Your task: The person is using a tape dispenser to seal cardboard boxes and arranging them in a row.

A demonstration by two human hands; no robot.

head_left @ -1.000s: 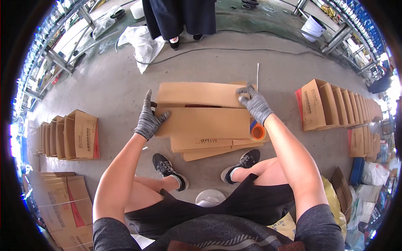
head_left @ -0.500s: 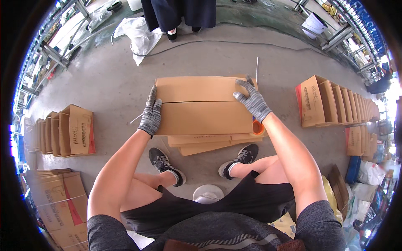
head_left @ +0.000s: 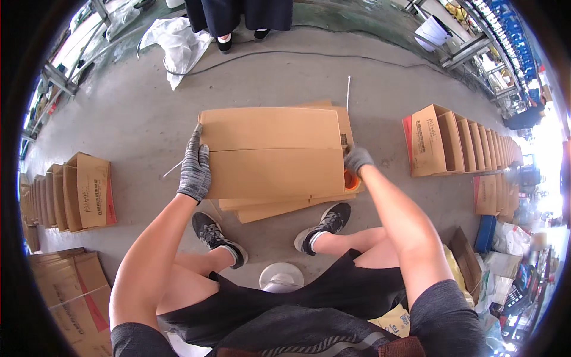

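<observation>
A brown cardboard box [head_left: 270, 172] lies in front of me, its two top flaps folded down so they meet at a narrow seam. Under it are flattened cardboard sheets [head_left: 256, 214]. My left hand [head_left: 196, 169], in a grey knit glove, rests flat along the box's left side with fingers stretched out. Just off the box's right end is my right hand [head_left: 359, 159], also gloved; motion smears its fingers. Right beneath it sits an orange ring-shaped thing [head_left: 352, 180], perhaps a tape roll, partly hidden by the box and hand.
Rows of open cardboard boxes stand at left [head_left: 92, 190] and right [head_left: 429, 140]. Bundled flat cardboard [head_left: 74, 297] lies lower left. Ahead, a person in dark clothes [head_left: 238, 15] stands beside a white plastic sheet [head_left: 177, 47] and a cable [head_left: 279, 53] on the floor.
My right hand has left the box's top and dropped to its right end, by the orange ring. The flap seam has narrowed. My left hand stays at the box's left side.
</observation>
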